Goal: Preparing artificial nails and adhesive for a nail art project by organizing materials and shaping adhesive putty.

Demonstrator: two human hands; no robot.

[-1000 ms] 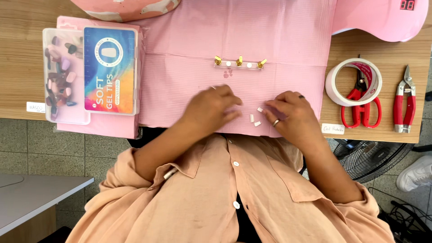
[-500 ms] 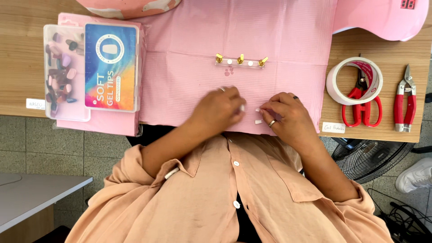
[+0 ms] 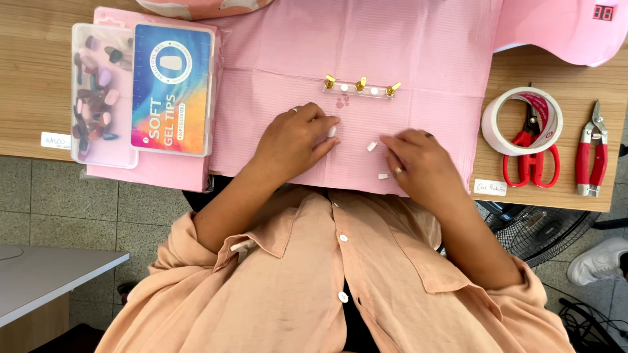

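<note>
The left hand [image 3: 296,140] pinches 1 white nail tip [image 3: 331,131], the right hand [image 3: 418,163] lies curled beside 2 loose tips [image 3: 371,146], and the stand [image 3: 361,88] beyond both hands has none on.

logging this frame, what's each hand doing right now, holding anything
Left hand: curled, palm down on the pink mat, pinching a small white nail tip.
Right hand: loosely curled on the mat; cannot tell if it holds anything.
</note>
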